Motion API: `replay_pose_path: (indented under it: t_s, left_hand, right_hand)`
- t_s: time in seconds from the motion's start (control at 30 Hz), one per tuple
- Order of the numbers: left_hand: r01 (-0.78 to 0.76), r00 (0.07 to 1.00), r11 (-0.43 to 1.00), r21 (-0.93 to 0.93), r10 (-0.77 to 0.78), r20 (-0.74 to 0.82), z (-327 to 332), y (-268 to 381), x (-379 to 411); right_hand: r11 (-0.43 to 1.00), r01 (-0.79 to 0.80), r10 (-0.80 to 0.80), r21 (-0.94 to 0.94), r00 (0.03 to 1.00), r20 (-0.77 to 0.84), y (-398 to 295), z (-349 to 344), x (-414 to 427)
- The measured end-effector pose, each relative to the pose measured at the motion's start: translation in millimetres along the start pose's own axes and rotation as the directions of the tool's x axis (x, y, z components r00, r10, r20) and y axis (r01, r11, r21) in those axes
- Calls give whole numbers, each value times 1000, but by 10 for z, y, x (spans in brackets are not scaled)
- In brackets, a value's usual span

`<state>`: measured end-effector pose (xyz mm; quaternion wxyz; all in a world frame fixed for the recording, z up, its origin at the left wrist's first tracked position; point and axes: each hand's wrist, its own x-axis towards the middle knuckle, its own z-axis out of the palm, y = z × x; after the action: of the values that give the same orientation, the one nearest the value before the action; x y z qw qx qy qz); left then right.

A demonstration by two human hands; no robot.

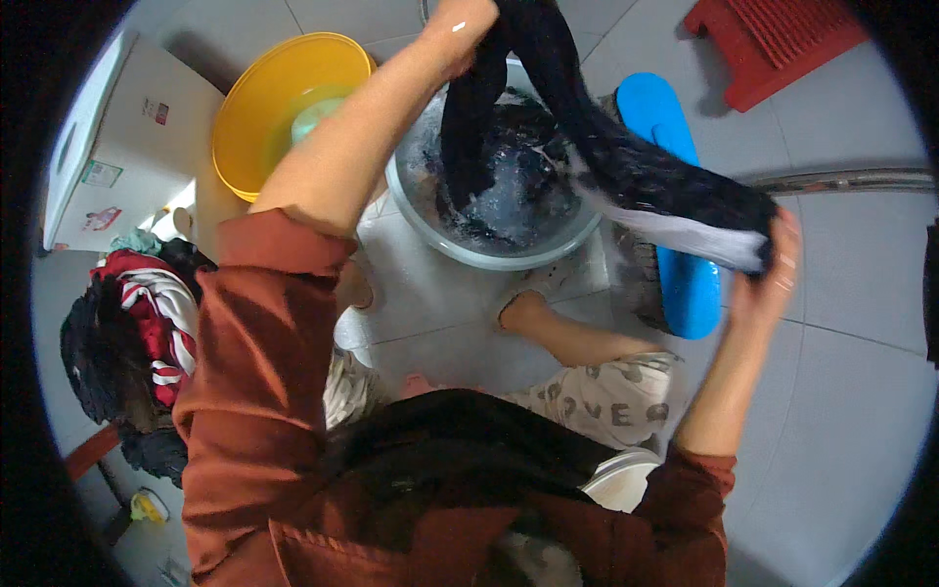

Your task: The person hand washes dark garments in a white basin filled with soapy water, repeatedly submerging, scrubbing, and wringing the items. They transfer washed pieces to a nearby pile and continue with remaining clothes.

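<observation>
A wet black garment [631, 158] with a white stripe stretches between my two hands above a pale grey-blue basin [469, 253]. My left hand [462, 33] grips its upper part, near the far side of the basin; the fingers are partly cut off by the picture's top. Out to the right, my right hand [770, 275] is closed around the garment's other end, over a blue brush [693, 293] with dark bristles on the floor. One dark length of fabric hangs down into the basin. Soapy dark water [517, 187] and more dark cloth are inside it.
A yellow basin [249, 95] holding a pale green object [319, 117] stands left of the basin. Beyond it is a white appliance [147, 132] with stickers. Piled clothes [125, 330] lie at left. At right are a red plastic stool [777, 51] and a grey hose [851, 181].
</observation>
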<state>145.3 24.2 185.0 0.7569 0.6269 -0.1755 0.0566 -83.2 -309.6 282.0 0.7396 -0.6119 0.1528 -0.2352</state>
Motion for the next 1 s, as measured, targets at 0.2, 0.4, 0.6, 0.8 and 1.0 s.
replay_pose_path:
  t_s: [0.2,0.4,0.6,0.8,1.0]
  left_hand:
    - [254,955,853,456,-295,20,696,1268,-236]
    - [-316,828,453,834,-298,476,735,-27,-455]
    - [176,595,153,972,-804,19,106,-1252,-1322]
    - [105,621,-28,994,-779,-88,41,-2237,-2020]
    - [3,645,161,987,-754,121,-109,-3148,-2247]
  right_hand:
    - [560,625,-49,-544,681,731,1380,722,211]
    - [812,549,-131,-198,502,855,1452,1529,399]
    - [343,360,298,-867,834,464,3241,1119,222]
    - [30,503,662,-864,637,395,4371,583,-103]
    - [-67,512,868,-856,454,204,4640,783,175]
